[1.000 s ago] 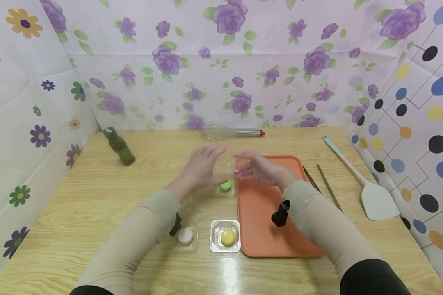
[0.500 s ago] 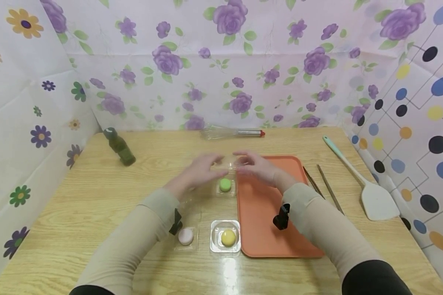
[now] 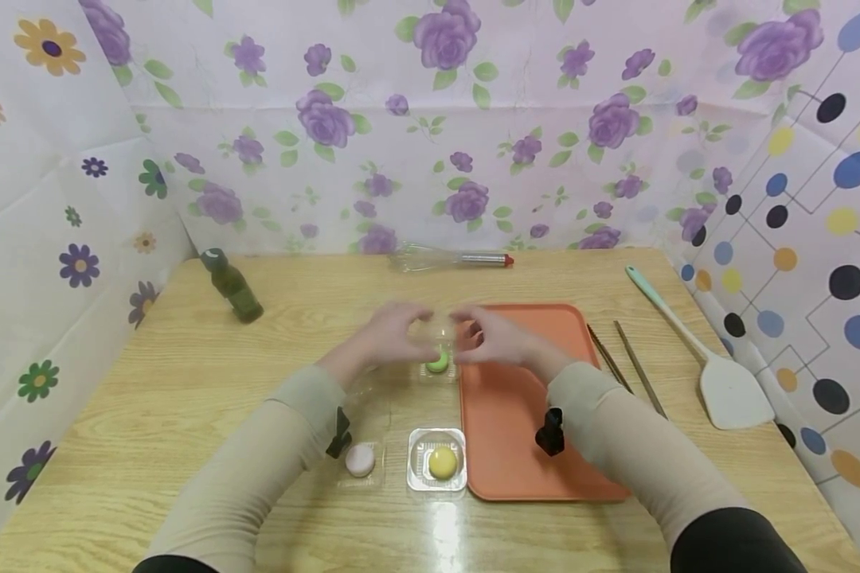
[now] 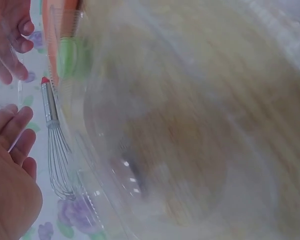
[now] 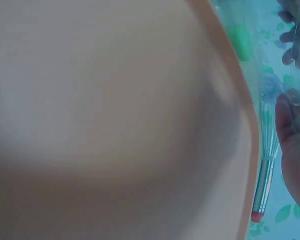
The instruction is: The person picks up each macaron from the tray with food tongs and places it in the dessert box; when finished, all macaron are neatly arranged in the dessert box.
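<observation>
My left hand [image 3: 396, 334] and right hand [image 3: 494, 336] face each other over a green macaron [image 3: 437, 364]. Between their fingers they hold a clear plastic lid [image 3: 441, 331] by its opposite sides, raised above the macaron; its edges are hard to make out. The macaron sits in a clear plastic tray [image 3: 428, 376] beside the orange tray [image 3: 509, 469]. In the left wrist view, thin clear plastic spans the gap between both hands' fingers. Nearer the front, a yellow macaron [image 3: 443, 462] lies in a clear box [image 3: 417, 477], and a pale pink macaron [image 3: 361, 460] lies in clear packaging.
A whisk [image 3: 451, 259] lies along the back edge. The dark green bottle [image 3: 232, 286] is at the back left. Right of the orange tray are two thin brown utensils [image 3: 641, 370] and a white spatula [image 3: 734, 390] with a mint handle. Patterned cloth walls enclose three sides.
Both hands have come down and slightly towards the front with the clear lid, now closer over the green macaron. The other macarons and the trays have stayed put.
</observation>
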`<state>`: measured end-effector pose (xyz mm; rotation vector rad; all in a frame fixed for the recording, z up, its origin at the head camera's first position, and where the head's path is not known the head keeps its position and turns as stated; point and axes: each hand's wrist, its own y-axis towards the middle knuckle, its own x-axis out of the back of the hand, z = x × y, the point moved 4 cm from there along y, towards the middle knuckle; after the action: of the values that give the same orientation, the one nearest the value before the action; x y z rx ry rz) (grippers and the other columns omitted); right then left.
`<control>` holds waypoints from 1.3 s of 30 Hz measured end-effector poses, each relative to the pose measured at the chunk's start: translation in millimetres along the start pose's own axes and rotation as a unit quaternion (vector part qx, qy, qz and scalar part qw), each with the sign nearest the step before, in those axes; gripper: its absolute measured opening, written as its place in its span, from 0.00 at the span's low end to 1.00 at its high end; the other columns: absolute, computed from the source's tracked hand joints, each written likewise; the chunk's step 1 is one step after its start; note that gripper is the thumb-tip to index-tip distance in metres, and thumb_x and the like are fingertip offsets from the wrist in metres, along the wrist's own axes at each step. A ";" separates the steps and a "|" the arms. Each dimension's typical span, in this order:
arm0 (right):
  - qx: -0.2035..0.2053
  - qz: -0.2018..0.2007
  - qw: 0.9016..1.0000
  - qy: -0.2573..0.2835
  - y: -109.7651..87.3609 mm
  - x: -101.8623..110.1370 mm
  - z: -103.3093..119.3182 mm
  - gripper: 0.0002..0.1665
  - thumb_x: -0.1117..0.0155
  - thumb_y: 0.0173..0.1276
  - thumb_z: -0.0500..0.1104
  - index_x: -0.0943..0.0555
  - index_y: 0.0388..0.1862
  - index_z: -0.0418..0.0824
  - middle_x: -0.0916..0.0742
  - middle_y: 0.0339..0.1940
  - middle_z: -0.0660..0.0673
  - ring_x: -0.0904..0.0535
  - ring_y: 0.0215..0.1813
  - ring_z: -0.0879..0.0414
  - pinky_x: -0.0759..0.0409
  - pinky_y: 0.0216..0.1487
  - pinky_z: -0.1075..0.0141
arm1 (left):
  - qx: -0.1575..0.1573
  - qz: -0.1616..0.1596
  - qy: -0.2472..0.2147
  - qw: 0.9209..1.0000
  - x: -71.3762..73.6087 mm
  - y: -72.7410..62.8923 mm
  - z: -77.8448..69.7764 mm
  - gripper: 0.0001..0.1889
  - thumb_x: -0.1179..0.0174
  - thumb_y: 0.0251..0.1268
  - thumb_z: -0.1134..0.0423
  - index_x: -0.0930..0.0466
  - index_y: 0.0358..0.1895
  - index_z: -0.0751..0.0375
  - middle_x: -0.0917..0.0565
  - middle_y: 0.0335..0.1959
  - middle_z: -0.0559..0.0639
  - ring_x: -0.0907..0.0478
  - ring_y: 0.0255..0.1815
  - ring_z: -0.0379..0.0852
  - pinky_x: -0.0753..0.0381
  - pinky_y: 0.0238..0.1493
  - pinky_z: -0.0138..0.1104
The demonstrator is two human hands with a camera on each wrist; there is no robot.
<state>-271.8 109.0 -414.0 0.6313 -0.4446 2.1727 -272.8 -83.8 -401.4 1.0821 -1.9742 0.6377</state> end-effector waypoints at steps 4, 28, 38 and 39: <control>0.026 -0.009 0.997 -0.066 0.8 -6.2 0.6 0.47 0.27 0.53 0.51 0.38 0.68 0.39 0.28 0.64 0.46 0.30 0.58 0.50 0.27 0.56 0.56 | -0.002 0.014 0.038 0.999 -2.3 -1.9 0.7 0.46 0.30 0.42 0.39 0.35 0.67 0.54 0.30 0.64 0.46 0.43 0.67 0.51 0.45 0.66 0.51; 0.019 -0.006 0.986 -0.163 4.4 -27.3 -7.6 0.49 0.25 0.48 0.55 0.35 0.67 0.44 0.33 0.68 0.43 0.43 0.69 0.47 0.42 0.68 0.51 | -0.029 0.045 0.170 0.984 -13.4 -4.0 6.9 0.44 0.30 0.39 0.38 0.31 0.62 0.53 0.28 0.60 0.46 0.38 0.61 0.48 0.46 0.67 0.45; 0.015 0.004 0.984 -0.180 8.9 -26.9 -8.4 0.47 0.25 0.50 0.52 0.35 0.68 0.42 0.32 0.67 0.41 0.41 0.68 0.47 0.42 0.68 0.52 | -0.027 0.052 0.201 0.978 -16.5 -2.7 6.4 0.41 0.32 0.42 0.37 0.30 0.62 0.51 0.28 0.60 0.44 0.37 0.60 0.45 0.45 0.67 0.43; 0.016 0.005 0.983 -0.181 9.5 -26.6 -8.6 0.48 0.25 0.51 0.52 0.35 0.68 0.41 0.32 0.67 0.41 0.41 0.68 0.47 0.42 0.68 0.52 | -0.027 0.052 0.205 0.977 -16.6 -2.3 6.6 0.41 0.33 0.43 0.37 0.31 0.63 0.50 0.28 0.61 0.45 0.38 0.61 0.46 0.47 0.68 0.44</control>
<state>-267.3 91.3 -437.2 1.0502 -0.6044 2.0790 -267.9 -82.1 -418.7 0.7466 -1.6824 0.7896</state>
